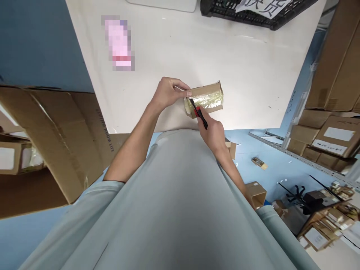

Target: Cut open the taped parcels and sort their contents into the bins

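Observation:
A small cardboard box (206,91) wrapped in shiny clear tape lies on the white table (157,45) near its front edge. My left hand (168,92) grips the box's upper left corner, thumb and fingers closed on it. In my right hand (212,129) is a red and black utility knife (200,113), fingers wrapped round its handle. The knife's dark tip lies over the taped left part of the box; whether it has cut into the tape I cannot tell. The right palm hides part of the handle.
At the table's far side stand a black plastic crate (239,17) with a paper sign and a white container (165,3). A blurred pink object (119,43) lies at left. Large cartons (84,127) stand left; stacked boxes (334,131) fill a rack at right.

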### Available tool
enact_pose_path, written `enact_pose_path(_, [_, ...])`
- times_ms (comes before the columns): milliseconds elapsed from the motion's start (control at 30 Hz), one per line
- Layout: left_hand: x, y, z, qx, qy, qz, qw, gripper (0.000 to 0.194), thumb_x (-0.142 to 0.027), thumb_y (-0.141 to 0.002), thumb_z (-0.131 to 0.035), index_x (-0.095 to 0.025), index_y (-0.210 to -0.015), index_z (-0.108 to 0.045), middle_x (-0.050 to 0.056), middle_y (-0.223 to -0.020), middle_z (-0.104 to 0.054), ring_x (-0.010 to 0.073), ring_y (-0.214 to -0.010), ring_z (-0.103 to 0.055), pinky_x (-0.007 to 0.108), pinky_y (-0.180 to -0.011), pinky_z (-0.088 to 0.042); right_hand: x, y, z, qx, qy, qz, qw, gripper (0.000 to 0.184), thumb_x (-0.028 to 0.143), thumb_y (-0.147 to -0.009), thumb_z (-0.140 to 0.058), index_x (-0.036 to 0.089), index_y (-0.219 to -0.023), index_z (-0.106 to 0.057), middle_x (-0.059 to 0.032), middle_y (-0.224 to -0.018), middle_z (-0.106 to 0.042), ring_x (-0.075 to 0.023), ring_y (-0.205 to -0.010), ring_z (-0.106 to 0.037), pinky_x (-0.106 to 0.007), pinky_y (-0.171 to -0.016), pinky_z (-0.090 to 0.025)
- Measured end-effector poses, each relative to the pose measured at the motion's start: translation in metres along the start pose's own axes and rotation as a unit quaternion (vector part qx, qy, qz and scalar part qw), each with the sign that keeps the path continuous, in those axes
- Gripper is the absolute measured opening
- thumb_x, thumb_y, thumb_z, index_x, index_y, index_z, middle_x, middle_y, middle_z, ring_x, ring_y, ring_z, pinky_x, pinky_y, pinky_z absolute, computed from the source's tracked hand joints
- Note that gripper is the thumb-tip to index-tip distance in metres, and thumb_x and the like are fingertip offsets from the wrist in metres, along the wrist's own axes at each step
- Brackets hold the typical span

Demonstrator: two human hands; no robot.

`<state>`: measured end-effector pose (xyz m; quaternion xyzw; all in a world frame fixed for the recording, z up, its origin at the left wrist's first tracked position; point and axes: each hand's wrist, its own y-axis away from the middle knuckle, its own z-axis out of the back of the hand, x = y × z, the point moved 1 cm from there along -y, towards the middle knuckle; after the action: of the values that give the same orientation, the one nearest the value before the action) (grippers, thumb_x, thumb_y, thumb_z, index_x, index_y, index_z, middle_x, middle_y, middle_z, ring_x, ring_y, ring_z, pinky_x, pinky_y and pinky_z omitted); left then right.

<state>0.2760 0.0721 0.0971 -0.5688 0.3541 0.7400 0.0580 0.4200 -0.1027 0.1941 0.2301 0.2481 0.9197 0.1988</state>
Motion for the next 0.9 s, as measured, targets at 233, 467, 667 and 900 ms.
enact_pose_path(233, [0.002, -0.006, 0.004, 0.021, 0.017, -0.009, 1.0, 0.022, -0.03, -0.076, -0.098, -0.021, -0.09, -0.083, 0.006, -0.094, -0.085, 0.0266, -0.095, -0.08, 0.041, -0.089, -0.067, 0.03, 0.002, 0.011, 0.031, 0.075, -0.039, 0.996, 0.061, 0.028, -0.119, -0.038, 0.021, -0.178, -0.046, -0.0131, -0.122, -0.086, -0.0304, -0.102, -0.079, -0.038, -0.092, -0.057])
enact_pose_path(467, [0.008, -0.013, 0.004, 0.029, 0.04, -0.02, 0.999, 0.023, -0.025, -0.075, -0.097, -0.02, -0.092, -0.082, 0.006, -0.092, -0.085, 0.0278, -0.097, -0.08, 0.041, -0.092, -0.066, 0.061, 0.005, 0.014, 0.056, 0.17, -0.081, 0.981, 0.06, 0.028, -0.121, -0.035, 0.023, -0.18, -0.04, -0.0138, -0.114, -0.085, -0.0299, -0.099, -0.079, -0.039, -0.093, -0.057])
enact_pose_path(667, [0.013, -0.016, 0.005, 0.039, 0.061, -0.032, 0.997, 0.022, -0.028, -0.075, -0.095, -0.021, -0.092, -0.083, 0.005, -0.091, -0.085, 0.0276, -0.095, -0.08, 0.041, -0.09, -0.066, 0.078, 0.003, 0.015, 0.071, 0.205, -0.114, 0.97, 0.063, 0.029, -0.121, -0.041, 0.021, -0.183, -0.033, -0.016, -0.118, -0.084, -0.0291, -0.103, -0.078, -0.04, -0.096, -0.058])
enact_pose_path(900, [0.01, -0.015, 0.006, 0.04, 0.072, -0.023, 0.996, 0.017, -0.026, -0.076, -0.093, -0.023, -0.089, -0.084, 0.005, -0.089, -0.084, 0.0278, -0.094, -0.08, 0.041, -0.088, -0.064, 0.077, -0.001, 0.018, 0.064, 0.222, -0.106, 0.967, 0.064, 0.033, -0.121, -0.037, 0.02, -0.184, -0.031, -0.0162, -0.118, -0.084, -0.0299, -0.103, -0.078, -0.041, -0.097, -0.058])
